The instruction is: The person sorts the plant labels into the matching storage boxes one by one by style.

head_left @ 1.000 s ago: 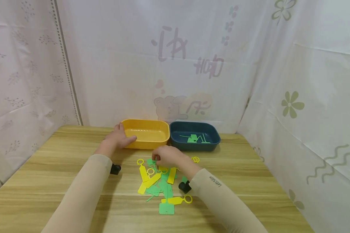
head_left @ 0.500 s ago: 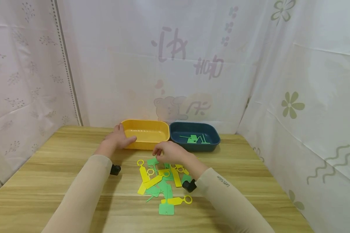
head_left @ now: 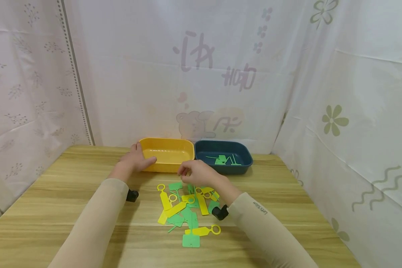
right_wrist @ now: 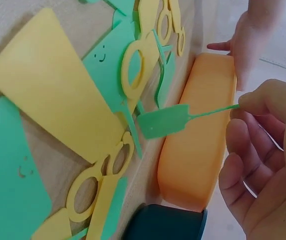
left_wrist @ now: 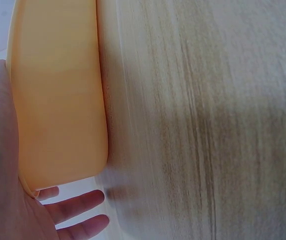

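Observation:
A yellow bin stands at the back; my left hand holds its left front corner, thumb over the rim. In the left wrist view two fingers stretch past the bin's end. My right hand is raised in front of the bins. Between thumb and index finger it pinches a thin green plant label by the tip of its stem; the label's flat plate hangs above the pile. Below lie loose green labels with stems and yellow ring tags, overlapping on the table. My right hand's other fingers are loosely curled.
A dark blue bin stands against the yellow bin's right side, holding several green labels. No tags show inside the yellow bin. The wooden table meets a printed white curtain behind.
My right hand has risen out of the pile and shifted slightly right, drawing out the green label. Some yellow tags beneath it have shifted. My left hand has stayed at the yellow bin.

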The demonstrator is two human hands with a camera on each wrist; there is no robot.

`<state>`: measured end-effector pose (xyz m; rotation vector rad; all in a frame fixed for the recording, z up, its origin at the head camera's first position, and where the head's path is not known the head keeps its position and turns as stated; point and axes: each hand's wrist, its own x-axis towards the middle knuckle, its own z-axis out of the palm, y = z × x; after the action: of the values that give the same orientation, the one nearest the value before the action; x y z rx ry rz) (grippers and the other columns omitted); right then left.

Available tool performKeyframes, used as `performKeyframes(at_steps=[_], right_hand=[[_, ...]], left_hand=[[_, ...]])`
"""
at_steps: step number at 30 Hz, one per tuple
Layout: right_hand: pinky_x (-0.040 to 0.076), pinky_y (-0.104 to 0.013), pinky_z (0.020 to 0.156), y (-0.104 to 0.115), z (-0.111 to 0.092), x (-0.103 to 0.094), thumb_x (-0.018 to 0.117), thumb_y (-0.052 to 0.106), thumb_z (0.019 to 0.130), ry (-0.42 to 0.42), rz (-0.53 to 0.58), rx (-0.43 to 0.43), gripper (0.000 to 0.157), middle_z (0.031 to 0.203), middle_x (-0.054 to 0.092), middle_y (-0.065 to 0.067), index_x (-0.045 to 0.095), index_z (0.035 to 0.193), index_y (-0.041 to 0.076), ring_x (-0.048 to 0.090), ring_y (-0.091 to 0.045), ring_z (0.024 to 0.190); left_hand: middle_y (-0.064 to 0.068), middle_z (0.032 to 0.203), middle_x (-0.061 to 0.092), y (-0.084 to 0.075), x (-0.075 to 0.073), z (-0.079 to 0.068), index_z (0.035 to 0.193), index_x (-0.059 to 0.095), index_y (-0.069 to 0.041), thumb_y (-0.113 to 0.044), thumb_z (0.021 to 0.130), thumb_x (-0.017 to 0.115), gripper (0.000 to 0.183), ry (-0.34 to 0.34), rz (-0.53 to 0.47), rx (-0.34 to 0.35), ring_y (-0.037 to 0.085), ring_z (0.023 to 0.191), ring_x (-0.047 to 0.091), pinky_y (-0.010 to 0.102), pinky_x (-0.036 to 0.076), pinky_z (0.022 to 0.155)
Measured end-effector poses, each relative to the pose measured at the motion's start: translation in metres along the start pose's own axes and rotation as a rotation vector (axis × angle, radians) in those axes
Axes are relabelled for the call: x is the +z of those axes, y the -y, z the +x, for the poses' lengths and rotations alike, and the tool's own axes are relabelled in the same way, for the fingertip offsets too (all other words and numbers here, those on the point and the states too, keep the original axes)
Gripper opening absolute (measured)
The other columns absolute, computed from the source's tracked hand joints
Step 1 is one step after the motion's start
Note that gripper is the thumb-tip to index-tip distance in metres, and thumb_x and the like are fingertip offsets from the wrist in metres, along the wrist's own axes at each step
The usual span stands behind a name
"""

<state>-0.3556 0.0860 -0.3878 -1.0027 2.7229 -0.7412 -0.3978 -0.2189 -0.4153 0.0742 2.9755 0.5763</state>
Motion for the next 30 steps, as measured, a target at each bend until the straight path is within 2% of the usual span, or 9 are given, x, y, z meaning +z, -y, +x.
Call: performKeyframes(at_steps=[8,13,23,30], right_hand=[[0.06,-0.031,0.091,-0.006,-0.001,-0.007,0.075,0.013,0.101,-0.036,0.045,0.012,0.012,0.103,0.077,0.005,0.078,0.111,0.018,0.067,-0.014,0.094],[0.059,-0.028,0.087,-0.011,-0.003,-0.017,0.075,0.013,0.1,-0.058,0.056,-0.002,0.012,0.103,0.077,0.004,0.078,0.111,0.018,0.067,-0.013,0.092],[0.057,-0.033,0.08,-0.012,-0.013,-0.054,0.071,0.018,0.103,-0.132,0.025,0.022,0.018,0.105,0.076,0.0,0.077,0.12,0.014,0.065,-0.018,0.082],[0.058,-0.035,0.073,-0.012,-0.021,-0.085,0.068,0.019,0.104,-0.173,0.045,0.02,0.016,0.107,0.076,-0.004,0.077,0.117,0.016,0.065,-0.021,0.079]], left_hand=[[0.038,0.179,0.001,0.0,0.0,0.001,0.169,-0.009,0.013,-0.075,0.103,0.042,0.121,0.0,0.005,-0.004,0.065,0.149,0.043,0.076,0.037,0.121],[0.038,0.179,0.001,0.0,0.001,0.001,0.169,-0.009,0.013,-0.074,0.104,0.042,0.12,-0.001,0.002,-0.003,0.065,0.15,0.042,0.076,0.037,0.122],[0.039,0.178,0.001,-0.001,0.0,0.0,0.169,-0.009,0.014,-0.07,0.106,0.043,0.117,-0.003,0.004,0.002,0.065,0.149,0.043,0.075,0.038,0.121],[0.039,0.178,0.002,0.0,0.002,0.001,0.169,-0.009,0.014,-0.072,0.104,0.043,0.12,-0.009,0.01,0.001,0.065,0.15,0.041,0.074,0.037,0.123]])
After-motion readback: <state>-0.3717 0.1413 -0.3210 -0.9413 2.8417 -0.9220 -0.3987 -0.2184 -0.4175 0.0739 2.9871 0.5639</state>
